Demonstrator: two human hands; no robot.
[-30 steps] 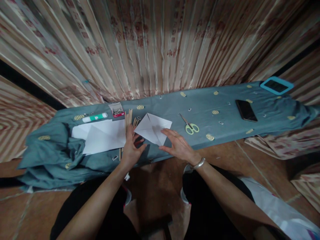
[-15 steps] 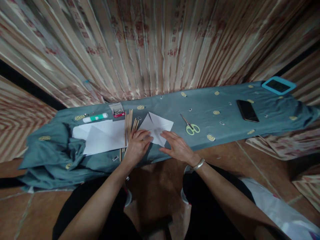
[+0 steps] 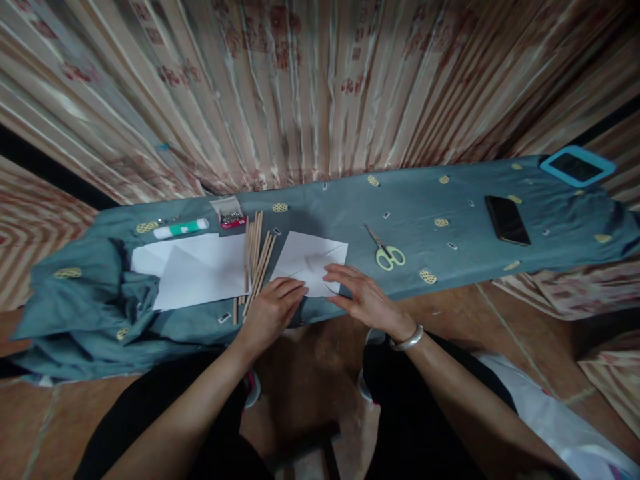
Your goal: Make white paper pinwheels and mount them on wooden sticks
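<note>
A white sheet of paper point(image 3: 309, 257) with cut or creased lines lies in front of me on the cloth. My left hand point(image 3: 275, 305) has its fingers pressed together on the near left edge of this sheet. At the near right edge, my right hand point(image 3: 367, 297), with a silver bangle at the wrist, holds the paper between thumb and fingers. Several thin wooden sticks point(image 3: 259, 263) lie beside my left hand, partly over a stack of white paper point(image 3: 200, 273). To the right of the sheet are scissors point(image 3: 387, 253) with light green handles.
A glue stick point(image 3: 181, 229) and a small open box of metal pins point(image 3: 231, 215) lie behind the paper stack. Farther right are a black phone point(image 3: 507, 220) and a blue-framed tablet point(image 3: 577, 165). The green cloth point(image 3: 340, 200) is bunched at the left; a striped curtain hangs behind.
The sheet's raised folds have come down, and it now lies flatter. Both hands stay at its near edge. The camera view has shifted slightly.
</note>
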